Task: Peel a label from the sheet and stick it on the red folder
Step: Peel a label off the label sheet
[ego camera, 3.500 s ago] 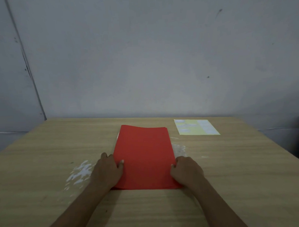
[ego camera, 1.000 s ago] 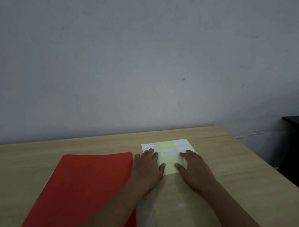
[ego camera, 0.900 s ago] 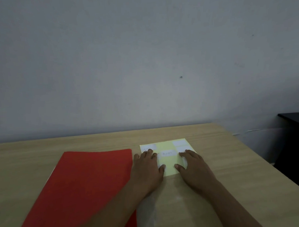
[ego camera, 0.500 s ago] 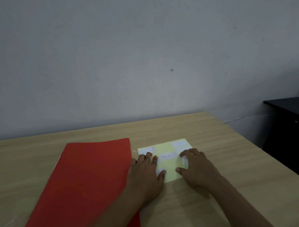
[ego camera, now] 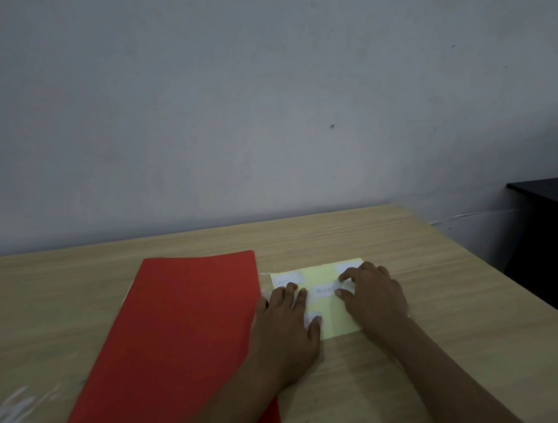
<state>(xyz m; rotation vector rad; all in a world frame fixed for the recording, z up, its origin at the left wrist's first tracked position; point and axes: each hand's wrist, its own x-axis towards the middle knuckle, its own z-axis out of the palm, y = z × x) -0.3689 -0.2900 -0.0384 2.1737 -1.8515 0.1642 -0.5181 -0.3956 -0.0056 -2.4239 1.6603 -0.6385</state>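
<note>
1. The red folder [ego camera: 181, 337] is a flat, matte rectangle lying at a slant on the surface [ego camera: 435, 300], which is pale wood with a fine straight grain.
2. Just to its right lies the sheet [ego camera: 328, 273], thin pale-yellow paper carrying small white rectangular labels; the label [ego camera: 324, 291] in the middle bears faint writing.
3. The left hand [ego camera: 286, 332] lies flat with fingers spread on the sheet's left part, its forearm crossing the folder's near corner.
4. The right hand [ego camera: 374, 296] is curled, fingertips bent down at the middle label's right edge; whether it pinches the label I cannot tell.
5. Behind stands a plain grey wall [ego camera: 235, 117]; a dark cabinet [ego camera: 547, 231] sits beyond the surface's right edge.
6. Bare wood stretches to the right of the hands.
</note>
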